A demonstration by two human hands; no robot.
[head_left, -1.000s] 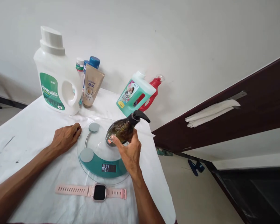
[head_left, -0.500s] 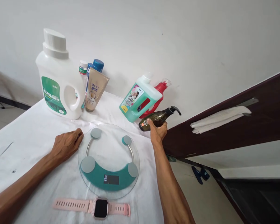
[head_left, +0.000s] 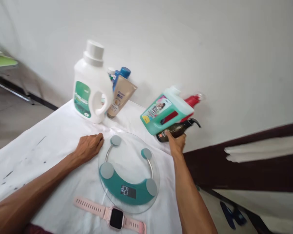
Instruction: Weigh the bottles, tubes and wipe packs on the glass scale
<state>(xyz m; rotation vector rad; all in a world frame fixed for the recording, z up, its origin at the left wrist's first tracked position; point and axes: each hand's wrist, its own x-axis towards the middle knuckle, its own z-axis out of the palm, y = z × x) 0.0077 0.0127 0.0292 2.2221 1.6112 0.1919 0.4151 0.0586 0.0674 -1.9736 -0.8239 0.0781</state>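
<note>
My right hand [head_left: 177, 143] is closed around a dark pump bottle [head_left: 174, 130], tilted with its black pump pointing right. Right behind it stands a green jug of liquid [head_left: 148, 119] with a handle, and a red bottle [head_left: 191, 100] shows partly behind that. Resting on the white cloth, my left hand [head_left: 90, 146] has its fingers curled in, with nothing visible in them. It lies beside the left edge of a round glass scale [head_left: 127, 191], whose display shows lit digits. Nothing stands on the scale.
A large white detergent bottle [head_left: 92, 78] stands at the back left, beside a beige tube [head_left: 122, 96] and blue-capped bottle [head_left: 125, 72]. A pink-strapped smartwatch [head_left: 116, 218] lies in front of the scale. The wall [head_left: 185, 48] rises behind; blue slippers [head_left: 230, 216] are on the floor.
The view has swung, so things sit farther right in the picture. My right hand has brought the pump bottle slightly closer to the green jug. My left hand stays beside the scale.
</note>
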